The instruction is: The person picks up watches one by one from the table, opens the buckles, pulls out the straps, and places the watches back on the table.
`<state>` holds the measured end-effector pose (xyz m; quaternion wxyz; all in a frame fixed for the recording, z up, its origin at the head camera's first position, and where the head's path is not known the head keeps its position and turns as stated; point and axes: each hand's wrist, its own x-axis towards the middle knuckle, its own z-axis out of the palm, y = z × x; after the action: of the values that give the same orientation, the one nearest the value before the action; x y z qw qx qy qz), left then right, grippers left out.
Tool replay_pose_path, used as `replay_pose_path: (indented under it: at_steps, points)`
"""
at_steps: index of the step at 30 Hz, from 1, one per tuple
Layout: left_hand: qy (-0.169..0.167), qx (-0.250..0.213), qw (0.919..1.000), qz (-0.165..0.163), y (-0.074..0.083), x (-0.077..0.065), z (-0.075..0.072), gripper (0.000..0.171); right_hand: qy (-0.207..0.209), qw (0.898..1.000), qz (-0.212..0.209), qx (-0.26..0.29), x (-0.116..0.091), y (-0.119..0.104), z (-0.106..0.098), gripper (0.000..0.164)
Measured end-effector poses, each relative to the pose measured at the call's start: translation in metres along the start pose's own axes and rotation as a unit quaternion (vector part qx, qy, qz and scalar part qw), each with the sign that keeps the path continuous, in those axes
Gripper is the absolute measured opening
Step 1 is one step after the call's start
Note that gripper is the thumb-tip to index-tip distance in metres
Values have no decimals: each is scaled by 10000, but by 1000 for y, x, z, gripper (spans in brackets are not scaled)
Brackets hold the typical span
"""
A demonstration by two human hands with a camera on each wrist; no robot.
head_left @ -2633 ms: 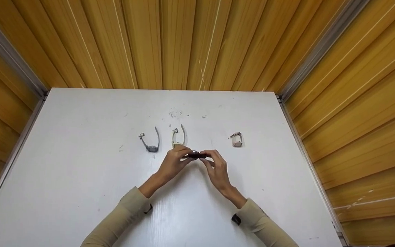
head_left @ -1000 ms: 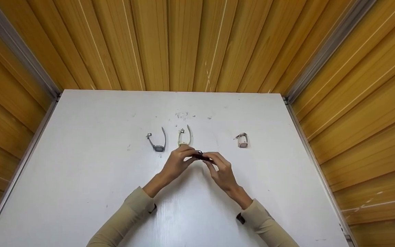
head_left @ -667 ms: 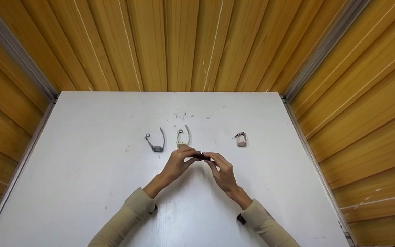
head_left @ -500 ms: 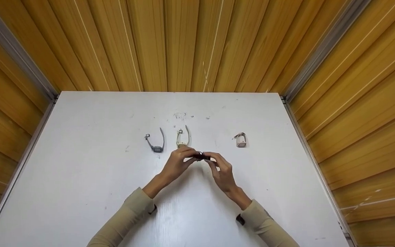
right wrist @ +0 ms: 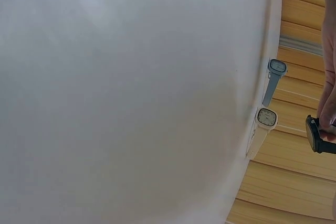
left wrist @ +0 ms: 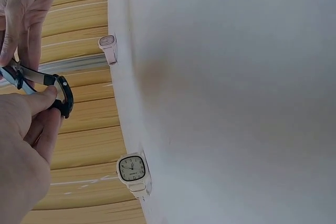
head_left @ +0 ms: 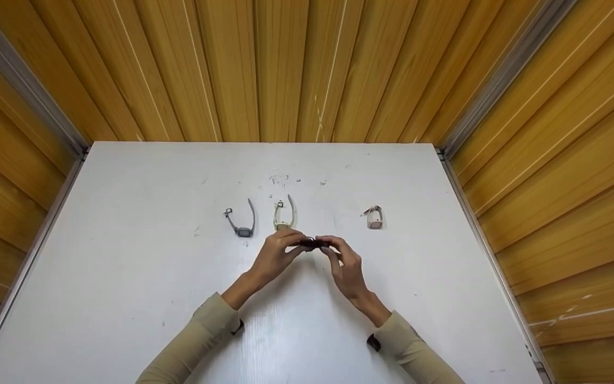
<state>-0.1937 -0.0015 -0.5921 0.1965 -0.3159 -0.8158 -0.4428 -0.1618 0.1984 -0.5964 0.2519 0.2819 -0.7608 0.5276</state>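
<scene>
Wood-patterned walls point(head_left: 280, 69) enclose a white desk point(head_left: 126, 266). Over it, well short of its far edge, a dark watch point(head_left: 313, 244) is pinched by the left hand point(head_left: 275, 253) and right hand point(head_left: 347, 265); if either slackens, it could fall against the cream watch point(right wrist: 266, 117) just beyond.

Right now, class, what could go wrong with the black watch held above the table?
The left grip and right grip pinch the black watch above the table; if they loosen, it might drop. In the head view, the left grip appears beside the cream watch, so lowering could nudge it.
</scene>
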Motion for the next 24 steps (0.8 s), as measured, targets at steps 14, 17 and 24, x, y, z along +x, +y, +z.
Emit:
replay_pose_path:
  at_steps: [14, 17, 24]
  points:
    - [123, -27, 9999, 4, 6, -1, 0, 15, 131, 9974, 658, 276, 4, -12, -1, 28]
    - [118, -85, 9999, 18, 6, 0, 0, 15, 203, 9957, 824, 370, 8, -15, -2, 30]
    - [-21, -299, 9995, -122, 7, 0, 0, 14, 380, 9793, 1653, 1102, 9, -14, -5, 36]
